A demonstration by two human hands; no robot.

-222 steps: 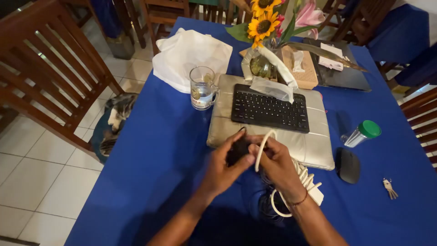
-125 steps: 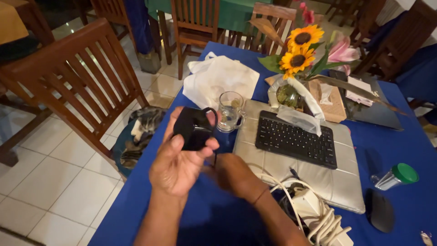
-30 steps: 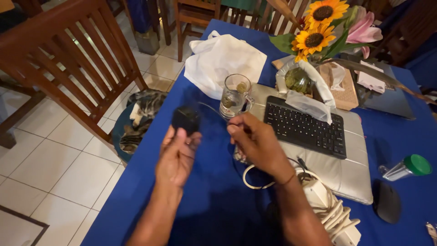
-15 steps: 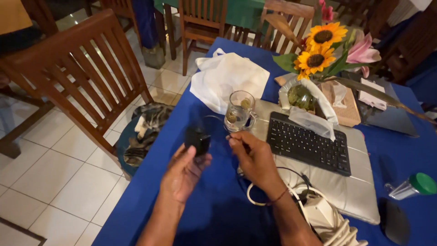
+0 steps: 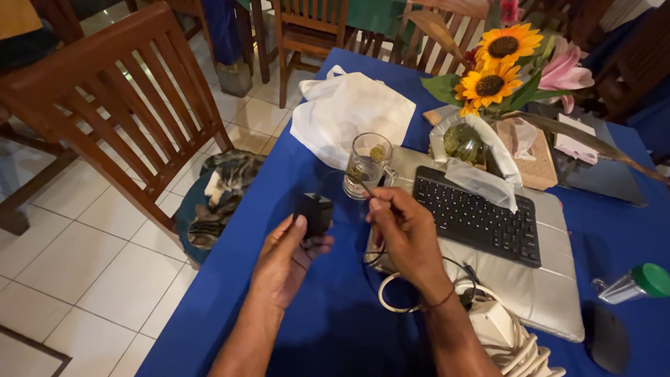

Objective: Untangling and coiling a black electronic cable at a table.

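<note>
**Black adapter block in left hand, thin cable pinched in right**

The black power adapter [image 5: 315, 211] is a small matte cube, held above the blue counter [image 5: 279, 174] at about 9 o'clock of the glass mug. The left hand [image 5: 287, 257] is closed on it — thumb on the near face, fingers under. It looks light, rigid and smooth-sided, so a grip across two flat faces should hold best. Its thin black cable [image 5: 373, 241] is limp and springy and probably kinks easily; the right hand [image 5: 405, 234] has thumb and forefinger pinched together on it near the top of a loop.

- At 5 o'clock of the right hand: a thick white cord [image 5: 391, 307], coiled and rubbery, running to a white charger brick [image 5: 492, 324] — hard plastic, blocky.
- At 12 o'clock: a clear glass mug [image 5: 366, 166] with something greenish inside; fragile and close to the cable.
- At 2 o'clock: a black keyboard [image 5: 478, 216] lying on a padded grey sleeve [image 5: 551, 279], soft and quilted.
- Further out at 12: a crumpled white cloth bag [image 5: 349, 115] and sunflowers [image 5: 492, 70] in a wrapped vase.
- At 4 o'clock, far edge: a green-capped bottle [image 5: 631, 283] and a black mouse [image 5: 608, 338].
- At 9 o'clock, off the counter: a slatted wooden chair [image 5: 105, 105] on a tiled floor.
</note>
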